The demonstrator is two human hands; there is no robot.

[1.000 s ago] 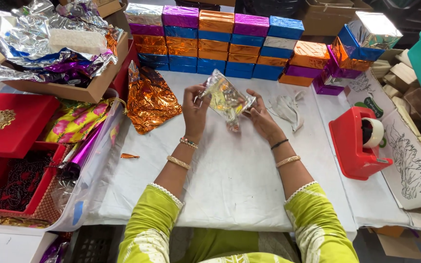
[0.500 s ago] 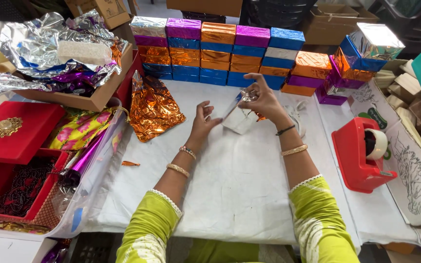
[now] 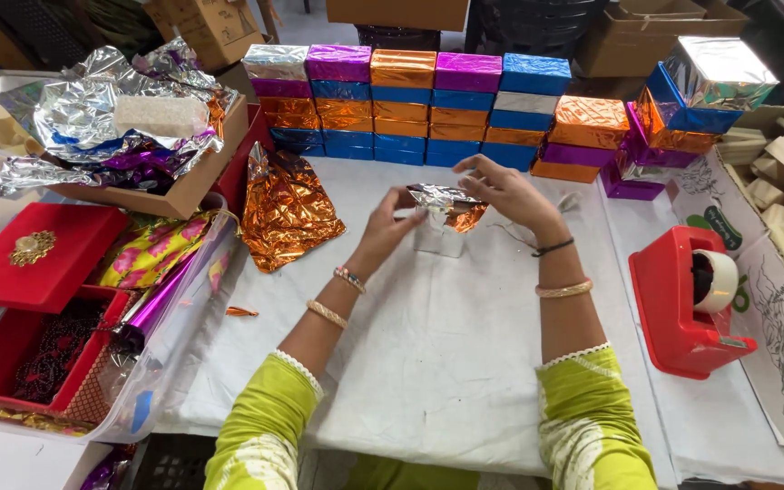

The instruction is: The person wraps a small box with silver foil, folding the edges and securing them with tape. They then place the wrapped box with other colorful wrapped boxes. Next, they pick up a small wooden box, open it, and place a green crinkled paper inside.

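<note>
Both hands are up over the white table (image 3: pixel 446 363), and between them a small box (image 3: pixel 446 204) half-dressed in silver and orange foil. The left hand (image 3: pixel 390 227) pinches its near end with narrow fingers; the right hand (image 3: pixel 501 189) curls over the far end, fingers closed on the foil. Wrapping looks part done, loose edges not yet taped. Finished work: a wall of wrapped boxes (image 3: pixel 401 109), roughly 20, though the stacks hide some. 1 spare orange foil sheet (image 3: pixel 288 209) lies left, 1 red tape dispenser (image 3: pixel 687 299) waits right.
</note>
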